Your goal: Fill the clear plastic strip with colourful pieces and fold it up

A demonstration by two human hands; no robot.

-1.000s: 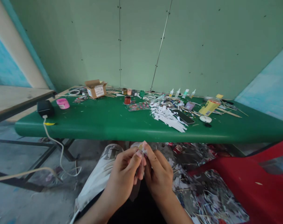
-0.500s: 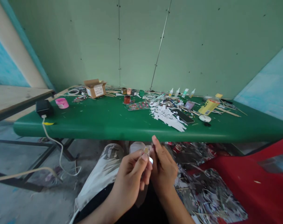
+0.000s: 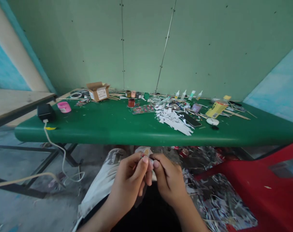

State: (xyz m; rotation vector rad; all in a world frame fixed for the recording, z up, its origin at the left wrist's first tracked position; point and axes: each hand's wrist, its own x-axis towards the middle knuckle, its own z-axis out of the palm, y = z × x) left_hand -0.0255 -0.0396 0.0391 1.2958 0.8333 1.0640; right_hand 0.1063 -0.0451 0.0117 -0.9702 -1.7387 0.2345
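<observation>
Above my lap, my left hand (image 3: 130,176) pinches a small, clear, shiny piece with a tan patch (image 3: 146,150) between thumb and fingers. From the other side my right hand (image 3: 170,178) meets it, its thumb and curled forefinger pressed at the same piece. The fingertips of both hands nearly touch and cover most of the piece, so its kind cannot be made out. Beyond the hands, a pile of white paper scraps (image 3: 174,120) lies on the green-covered table (image 3: 100,127), beside a dark phone (image 3: 190,119).
Several paint jars, including a red one (image 3: 131,102), stand near an open cardboard box (image 3: 98,92). Right of the scraps are a yellow-labelled container (image 3: 216,109) and a white round object (image 3: 212,121). A red chair (image 3: 262,180) and a litter-filled bag (image 3: 221,199) are at right.
My right hand, raised with its fingers extended before, has come down and curled its fingers in against the small piece. My left hand has shifted slightly left, still pinching it.
</observation>
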